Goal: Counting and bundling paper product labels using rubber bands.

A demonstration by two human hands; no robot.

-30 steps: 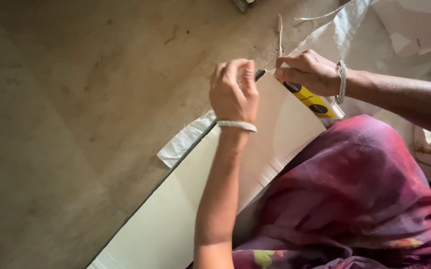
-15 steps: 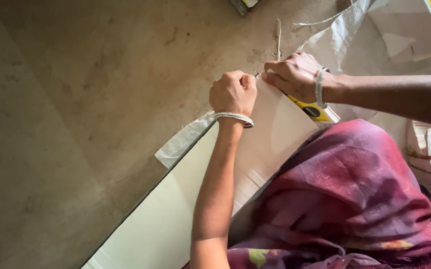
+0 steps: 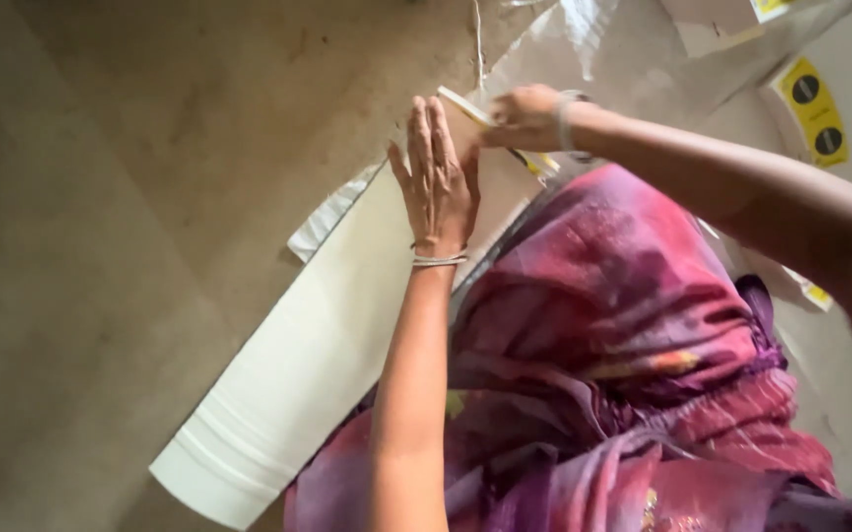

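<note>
Left hand [image 3: 438,182] flat, fingers apart, on white sack [image 3: 318,345]; right hand [image 3: 523,118] grip clamped on sack edge [image 3: 465,104]; purple cloth [image 3: 623,325] alongside.

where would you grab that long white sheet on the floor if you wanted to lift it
Probably by the long free edge of the white sheet, coming from the bare floor side. It lies flat and narrow, so a pinch at the edge suits it. The other long side is tucked under the purple cloth, and the far end is covered by the left hand, lying flat, and the right hand.
</note>
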